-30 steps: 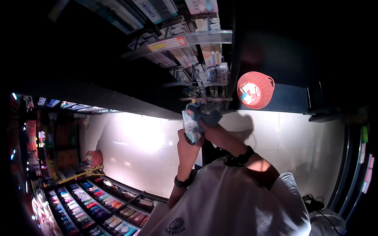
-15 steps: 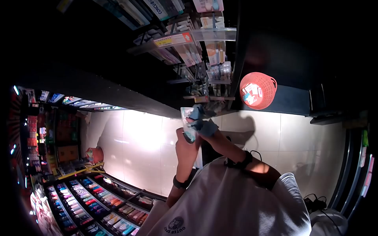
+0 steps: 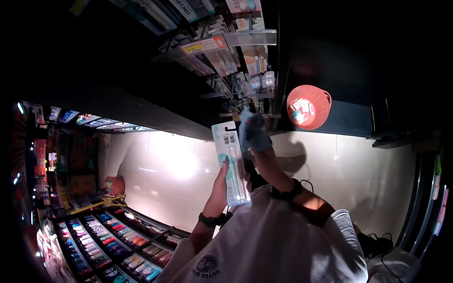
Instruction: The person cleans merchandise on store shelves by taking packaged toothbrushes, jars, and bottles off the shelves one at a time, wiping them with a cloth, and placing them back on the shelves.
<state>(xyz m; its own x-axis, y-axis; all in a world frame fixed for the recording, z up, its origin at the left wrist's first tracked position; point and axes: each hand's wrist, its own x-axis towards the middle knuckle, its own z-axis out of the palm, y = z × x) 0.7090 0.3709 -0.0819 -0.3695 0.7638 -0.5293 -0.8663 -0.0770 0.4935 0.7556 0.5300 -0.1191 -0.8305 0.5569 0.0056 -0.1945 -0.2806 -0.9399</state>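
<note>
My left hand (image 3: 218, 191) is closed around the edge of a clear blister pack of toothbrushes (image 3: 232, 162), held upright before my shirt. Two brush heads show near its top, below the hanging slot. My right hand (image 3: 258, 141) is beside the pack's upper right, at the lowest shelf hooks. A blue cloth (image 3: 248, 129) covers most of this hand, so its fingers are largely hidden. Packaged goods (image 3: 255, 84) hang on the rack just beyond it.
A coral basket (image 3: 325, 111) with several small packs stands on the dark ledge at right. A price rail (image 3: 203, 46) crosses the rack above my hands. A dark shelf edge (image 3: 155, 111) runs at left. Stocked shelves (image 3: 113, 240) fill the lower left.
The toothbrush pack has come down toward my body and now faces me. My right hand with the blue cloth has moved off the pack, up and right toward the rack.
</note>
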